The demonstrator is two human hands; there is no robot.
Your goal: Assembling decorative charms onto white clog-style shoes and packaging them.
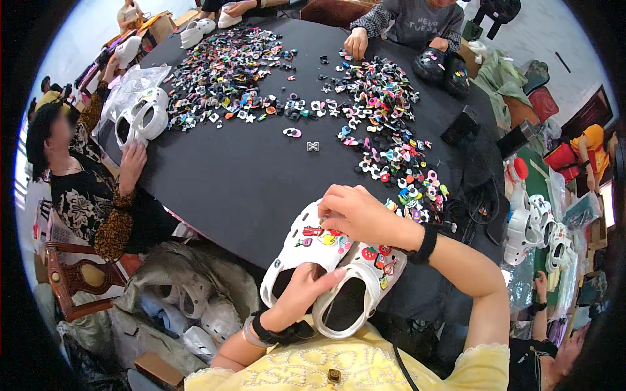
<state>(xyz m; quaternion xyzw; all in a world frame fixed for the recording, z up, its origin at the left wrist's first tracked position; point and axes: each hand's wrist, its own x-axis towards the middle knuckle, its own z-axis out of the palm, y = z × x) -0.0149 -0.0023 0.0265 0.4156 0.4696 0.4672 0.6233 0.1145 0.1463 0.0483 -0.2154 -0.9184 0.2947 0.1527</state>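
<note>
A white clog [294, 249] with holes in its toe rests tilted at the table's near edge, against my body. My left hand [301, 293] grips it, fingers inside the foot opening and thumb outside. On its toe sit several colourful shoe charms [326, 238], red, yellow and purple among them. Over that toe my right hand [352, 207] is bent with its fingertips pinched together; whatever they hold is hidden. A second white clog [373, 275] leans alongside to the right, bearing strawberry and other bright charms [381, 259].
Loose charms lie in a big pile [222, 72] at far left and another [385, 98] at right on the black table [241, 169]. Co-workers sit left and across, near white clogs [151, 112] and black clogs [430, 64]. A sack of clogs [189, 293] stands lower left.
</note>
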